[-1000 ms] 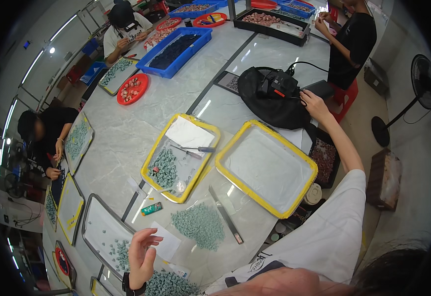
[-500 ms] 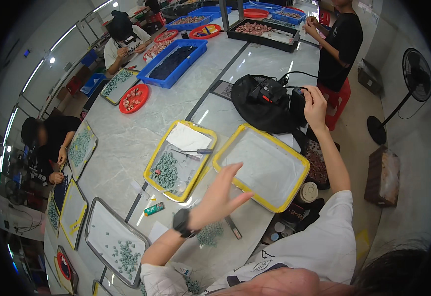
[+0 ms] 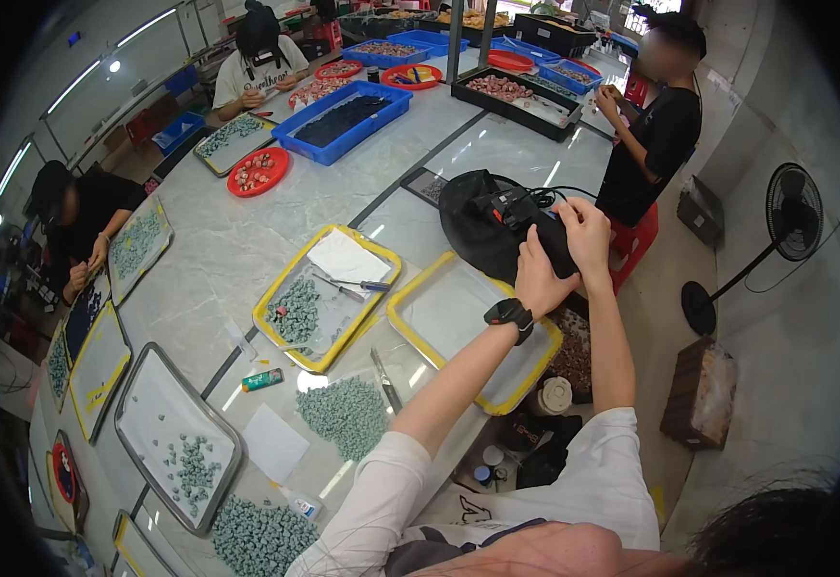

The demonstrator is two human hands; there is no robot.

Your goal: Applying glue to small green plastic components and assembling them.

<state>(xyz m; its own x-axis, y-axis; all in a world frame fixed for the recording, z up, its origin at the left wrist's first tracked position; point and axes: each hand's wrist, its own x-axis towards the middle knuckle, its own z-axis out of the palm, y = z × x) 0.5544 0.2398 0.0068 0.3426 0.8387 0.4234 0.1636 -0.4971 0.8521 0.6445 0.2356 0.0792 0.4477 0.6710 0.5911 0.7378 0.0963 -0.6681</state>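
My left hand [image 3: 541,281], with a dark watch on its wrist, grips the near right side of a dark block [image 3: 558,246] on a black cloth item [image 3: 466,216]. Whether that item is a bag or a cap I cannot tell. Close beside it, my right hand [image 3: 588,238] is closed in a pinch on a thin black cable [image 3: 574,189] at the block's upper right. A black device [image 3: 516,205] with a small red mark sits on top of the cloth. Fingers partly hide the block and the cable end.
Below my arms lies a yellow-rimmed tray [image 3: 410,317]. Left of it, another yellow-rimmed tray [image 3: 268,306] holds green pieces, white paper and tools. A knife [image 3: 386,382], a green lighter-like object [image 3: 262,380] and piles of green pieces [image 3: 343,415] lie nearer. Several people work around the table.
My left hand has moved up and right from over the tray to the black cloth item. My right hand has come down and left, beside it. The view has shifted.
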